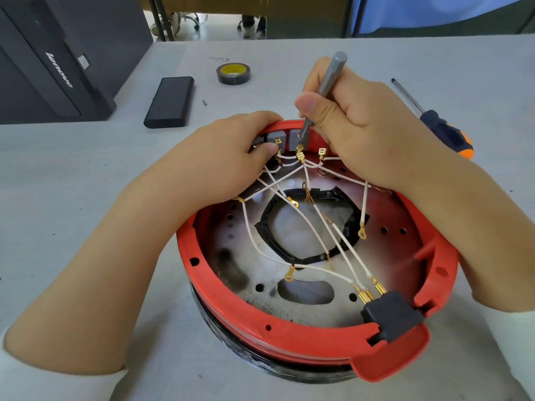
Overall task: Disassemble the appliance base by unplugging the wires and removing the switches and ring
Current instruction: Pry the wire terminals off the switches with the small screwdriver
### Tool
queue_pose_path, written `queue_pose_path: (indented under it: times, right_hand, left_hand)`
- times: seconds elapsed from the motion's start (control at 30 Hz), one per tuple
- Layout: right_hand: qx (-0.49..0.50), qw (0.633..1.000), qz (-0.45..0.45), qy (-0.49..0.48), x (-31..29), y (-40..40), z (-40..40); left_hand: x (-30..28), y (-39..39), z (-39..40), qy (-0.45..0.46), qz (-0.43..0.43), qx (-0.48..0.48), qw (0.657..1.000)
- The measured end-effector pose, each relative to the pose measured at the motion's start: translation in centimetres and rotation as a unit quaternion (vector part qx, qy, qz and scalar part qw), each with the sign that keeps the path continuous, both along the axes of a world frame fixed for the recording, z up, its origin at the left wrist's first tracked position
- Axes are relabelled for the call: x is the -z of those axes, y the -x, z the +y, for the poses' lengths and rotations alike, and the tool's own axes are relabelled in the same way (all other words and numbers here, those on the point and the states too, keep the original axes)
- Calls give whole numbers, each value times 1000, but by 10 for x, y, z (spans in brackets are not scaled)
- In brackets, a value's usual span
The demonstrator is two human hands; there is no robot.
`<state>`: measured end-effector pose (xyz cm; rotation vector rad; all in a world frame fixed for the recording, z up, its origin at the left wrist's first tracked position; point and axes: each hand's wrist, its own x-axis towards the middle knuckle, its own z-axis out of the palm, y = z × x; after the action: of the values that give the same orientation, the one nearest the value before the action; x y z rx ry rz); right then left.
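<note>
Gripping grey tool (330, 82) in right hand (359, 123), prying switch (298, 137); left hand (231, 146) pinching neighbouring switch (273, 138); wires (292, 209) thin, floppy, likely fragile: pulling by brass clips.

grey table (86, 183) under appliance base (260, 328), tape roll (233, 73) (screwdriver (443, 130) right)

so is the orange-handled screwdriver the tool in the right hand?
No. The right hand grips a grey tool at the switches; the orange-handled screwdriver lies on the table.
</note>
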<state>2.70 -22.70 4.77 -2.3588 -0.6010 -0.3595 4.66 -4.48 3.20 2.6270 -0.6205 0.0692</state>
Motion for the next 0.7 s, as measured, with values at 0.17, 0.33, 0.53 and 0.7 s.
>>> queue_pose_path:
  times: [0.17, 0.33, 0.53, 0.7]
  right_hand:
    - [18, 999, 16, 41, 3, -2, -1]
    - [24, 989, 107, -100, 2, -11, -3]
    - [41, 980, 146, -129, 1, -17, -3]
    - [29, 983, 114, -141, 4, -12, -4]
  left_hand:
    - [0, 0, 0, -3, -2, -2, 1000]
    - [0, 0, 1, -1, 1, -1, 1000]
    - [-1, 0, 0, -5, 2, -2, 1000]
    - [-1, 0, 0, -7, 2, -7, 1000]
